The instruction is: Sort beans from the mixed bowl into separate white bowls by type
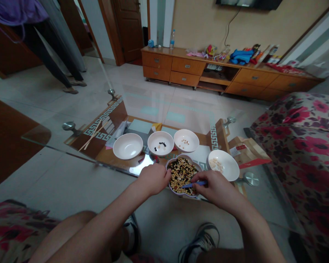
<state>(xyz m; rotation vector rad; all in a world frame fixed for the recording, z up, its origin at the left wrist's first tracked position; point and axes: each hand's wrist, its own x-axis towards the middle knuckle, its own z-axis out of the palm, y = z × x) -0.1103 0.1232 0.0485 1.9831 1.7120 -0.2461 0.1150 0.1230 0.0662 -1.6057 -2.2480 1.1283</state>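
Note:
A pale, scalloped bowl [196,165] full of mixed beans and grains [181,171] sits in front of me at the glass table's near edge. My left hand [155,179] is closed on its left rim. My right hand [212,186] pinches blue tweezers [194,184], tips down among the beans at the bowl's front. Behind stand white bowls: the left one [128,146] shows a bare inside, another [152,140] holds several black beans and a few pale pieces, and a third [193,140] holds several small tan beans. In the right bowl [230,166] lie several pale flat seeds.
Wooden chopsticks [94,136] lie at the left of the glass table [52,140]. A brown paper bag [248,151] is at the right, by a flowered sofa [304,142]. Beyond runs a wooden cabinet [186,65]. A person [55,47] stands at the far left.

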